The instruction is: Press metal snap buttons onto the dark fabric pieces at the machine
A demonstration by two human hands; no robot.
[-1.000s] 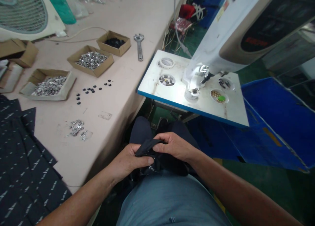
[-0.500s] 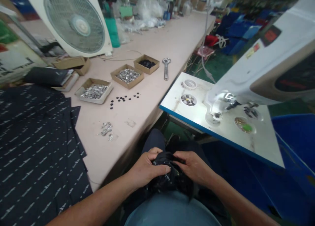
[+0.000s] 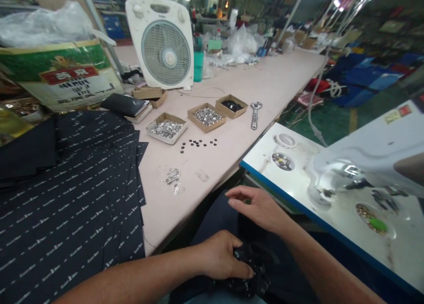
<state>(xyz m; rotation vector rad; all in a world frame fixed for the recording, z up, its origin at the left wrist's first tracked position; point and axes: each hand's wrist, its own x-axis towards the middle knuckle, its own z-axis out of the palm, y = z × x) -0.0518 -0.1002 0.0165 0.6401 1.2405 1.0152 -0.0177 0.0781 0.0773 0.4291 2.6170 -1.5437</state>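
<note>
My left hand point(image 3: 228, 260) is low in the head view, over my lap. Its thumb and fingers are closed on a bunched piece of black fabric point(image 3: 243, 275) with small white lettering. To the upper right of it, my right hand point(image 3: 255, 204) is lifted off the fabric, near the table's edge. Its fingers and thumb are loosely curved with a gap between them, and I see nothing held there. Loose silver metal rings point(image 3: 172, 176) lie on the table, left of my right hand. Beyond them are several scattered black buttons point(image 3: 198, 143).
Cardboard trays of silver parts point(image 3: 167, 129) stand behind the buttons, near an adjustable wrench point(image 3: 254, 115). Dark printed fabric point(image 3: 76, 207) covers the table's left side. A white fan point(image 3: 165, 48) stands behind. To the right is a white machine point(image 3: 364, 163) on a blue-edged worktop point(image 3: 265, 163).
My right hand has let go of the black fabric and moved up toward the table. My left hand keeps hold of it, lower down. The view has tilted up and swung left.
</note>
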